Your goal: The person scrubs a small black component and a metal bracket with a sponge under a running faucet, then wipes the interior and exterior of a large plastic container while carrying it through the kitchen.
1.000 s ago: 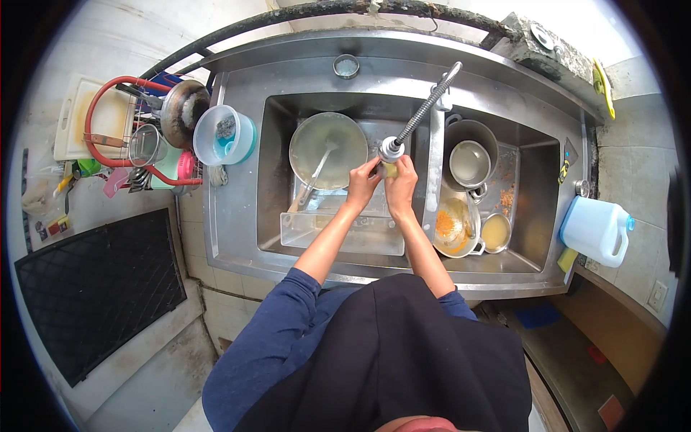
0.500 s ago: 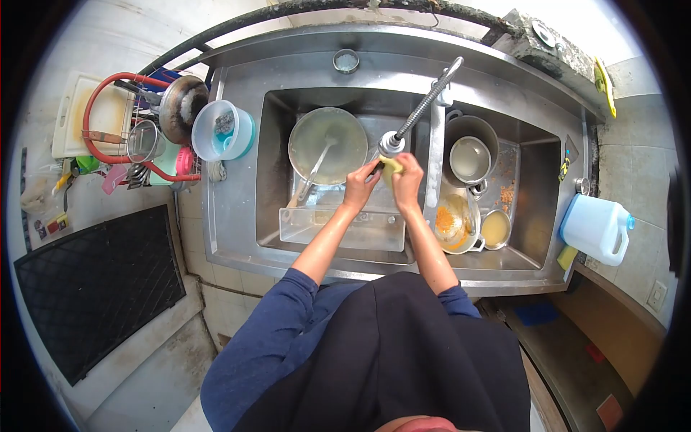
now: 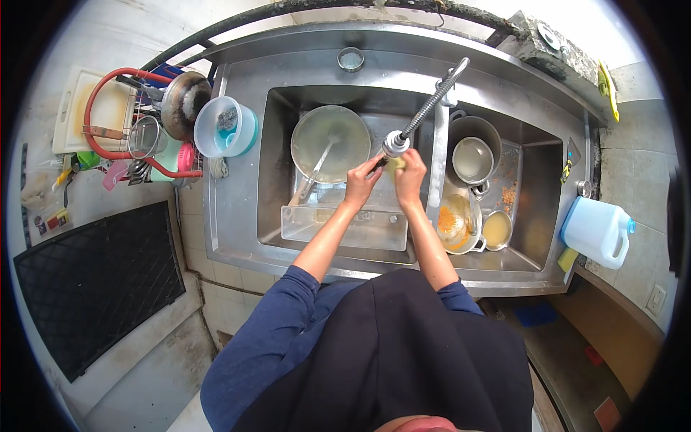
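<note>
Both hands meet under the faucet head (image 3: 394, 144): right hand (image 3: 410, 175) grips a yellow sponge (image 3: 395, 165), left hand (image 3: 361, 183) pinches it

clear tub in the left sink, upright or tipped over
Upright: the clear tub sits open side up in the left sink, below both hands.

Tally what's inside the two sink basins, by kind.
Pans: 1
Clear trays: 1
Pots: 2
Bowls: 2
Sponges: 1, between left hand and right hand
Total: 7
</note>
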### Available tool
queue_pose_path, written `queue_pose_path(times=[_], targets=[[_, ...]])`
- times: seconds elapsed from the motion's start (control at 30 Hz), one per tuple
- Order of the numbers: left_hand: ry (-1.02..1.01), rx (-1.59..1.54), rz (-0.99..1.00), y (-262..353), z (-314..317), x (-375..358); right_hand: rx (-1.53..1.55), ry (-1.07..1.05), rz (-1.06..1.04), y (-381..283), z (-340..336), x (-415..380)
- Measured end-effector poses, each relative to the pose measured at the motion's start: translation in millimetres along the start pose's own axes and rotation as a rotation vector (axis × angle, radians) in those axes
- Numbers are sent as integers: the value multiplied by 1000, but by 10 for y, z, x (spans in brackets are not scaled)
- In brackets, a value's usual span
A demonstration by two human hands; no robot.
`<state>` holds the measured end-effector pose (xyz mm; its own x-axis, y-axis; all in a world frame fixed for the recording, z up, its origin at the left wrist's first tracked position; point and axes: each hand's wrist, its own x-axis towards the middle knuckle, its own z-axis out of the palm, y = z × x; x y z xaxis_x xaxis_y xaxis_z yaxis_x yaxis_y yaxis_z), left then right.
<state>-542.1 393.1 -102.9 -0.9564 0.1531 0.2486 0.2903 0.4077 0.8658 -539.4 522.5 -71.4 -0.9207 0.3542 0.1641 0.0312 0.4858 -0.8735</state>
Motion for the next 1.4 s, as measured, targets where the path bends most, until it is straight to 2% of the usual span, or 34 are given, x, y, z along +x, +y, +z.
queue_pose_path(times=[0.1,0.17,0.2,0.27,0.33,0.4,0.43,0.47,0.53,0.6,0.63,0.67,0.73,0.8,0.87,0.93,0.97,1.03,1.07,1.1,1.13,1.17,1.2,1.27,1.3,1.37,1.4], targets=[[25,-3,-81,14,32,14,-50,25,-11,1,57,-24],[2,-18,-98,-29,23,14,76,41,-184,-63,88,-83],[-18,-29,-121,-46,20,-10,72,41,-180,-29,51,-66],[2,-14,-76,13,47,-3,-3,29,-6,27,-5,25],[23,2,-25,-9,47,19,-31,3,-11,11,51,-14],[20,-7,-116,-89,66,-14,115,-8,-104,33,72,-67],[16,-10,-115,-40,56,6,105,-56,28,214,34,-20],[-12,-13,-141,30,20,47,246,-180,174,308,-53,32],[-29,-5,-174,62,-38,83,682,-299,533,400,-142,8],[-48,-86,-20,-53,-21,145,791,-205,744,584,-215,25],[-116,-167,-169,-29,-37,154,832,-197,747,652,-279,38],[-119,-170,-172,-78,-17,150,870,-182,752,725,-352,37],[-201,-514,-312,-169,24,204,891,-222,763,764,-394,119],[-200,-580,-361,-145,42,226,664,-370,641,574,-448,214],[-225,-736,-364,-233,83,238,635,-472,436,497,-474,227],[-211,-776,-340,-282,98,232,471,-427,252,457,-357,214],[-194,-816,-317,-286,93,223,472,-427,255,419,-334,196],[-216,-771,-307,-304,83,240,-35,-358,-111,346,-315,174],[-236,-726,-293,-313,74,246,-34,-358,-110,323,-293,146],[-235,-724,-292,-317,76,252,-31,-332,-61,290,-272,124],[-225,-574,-262,-280,70,267,-28,-307,-13,284,-250,111],[-212,-425,-233,-224,49,285,-14,-253,-46,388,-193,78],[-209,-424,-233,-173,19,303,-13,-255,-49,498,-152,57],[-246,-327,-337,-41,-36,327,283,-307,336,606,-136,24],[-246,-326,-336,26,-52,354,284,-306,335,658,-126,8],[-269,-199,-299,57,-65,366,635,-317,539,640,-112,-27],[-267,-197,-300,68,-80,375,637,-319,539,628,-94,-45]])
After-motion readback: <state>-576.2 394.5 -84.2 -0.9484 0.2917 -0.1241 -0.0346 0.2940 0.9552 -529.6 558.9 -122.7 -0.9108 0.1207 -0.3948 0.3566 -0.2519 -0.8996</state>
